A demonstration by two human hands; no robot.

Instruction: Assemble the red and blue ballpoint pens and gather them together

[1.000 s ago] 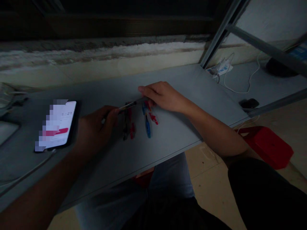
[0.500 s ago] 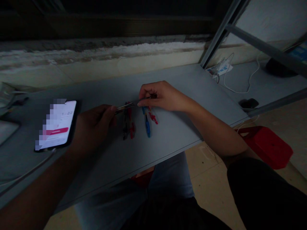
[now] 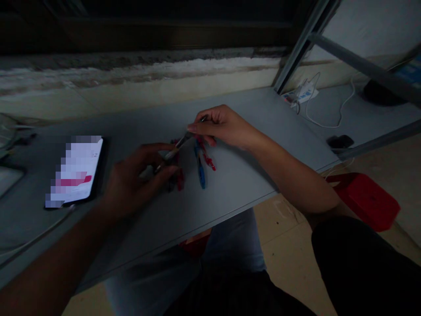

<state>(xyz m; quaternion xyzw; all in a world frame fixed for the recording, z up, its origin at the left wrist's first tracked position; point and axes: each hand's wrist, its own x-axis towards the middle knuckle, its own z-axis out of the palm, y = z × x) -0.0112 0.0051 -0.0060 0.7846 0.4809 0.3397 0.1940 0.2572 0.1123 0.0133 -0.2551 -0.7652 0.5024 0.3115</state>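
A slim dark pen with a pale section slants between my two hands above the desk. My left hand is closed on its lower end, thumb below and fingers above. At the upper end, the thumb and fingers of my right hand pinch the pen, and its dark tip pokes out past them. Beneath my right hand lie a blue pen and a red pen side by side. Another red pen and a dark pen rest close to my left fingertips, partly hidden by that hand.
Left of my left hand lies a lit phone with a white cable. The grey desk meets a metal frame on the right. Beyond it are cables and a dark mouse-like object. A red stool stands below.
My left hand has shifted right and spread more around the lower end. The pen now spans both hands at a slant; before, thin sticks in my left hand pointed at my right fingertips.
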